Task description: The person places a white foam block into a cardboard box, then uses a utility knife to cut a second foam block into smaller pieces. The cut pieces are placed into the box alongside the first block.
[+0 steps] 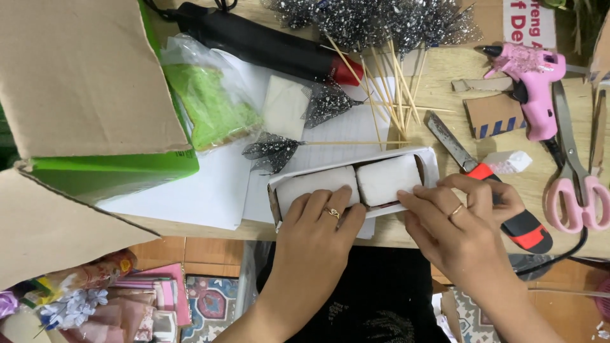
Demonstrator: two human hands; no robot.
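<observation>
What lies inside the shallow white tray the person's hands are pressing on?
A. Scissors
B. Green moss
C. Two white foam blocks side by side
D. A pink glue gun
C: two white foam blocks sit side by side in the white tray, with the left hand and the right hand resting on them.

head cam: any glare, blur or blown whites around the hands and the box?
Head view: even, soft light with faint shadows; left hand and right hand sharp, no motion blur; white foam blocks in the shallow cardboard box nearly blown out, little texture; mild glare on the black glue gun; corners slightly soft.
</observation>
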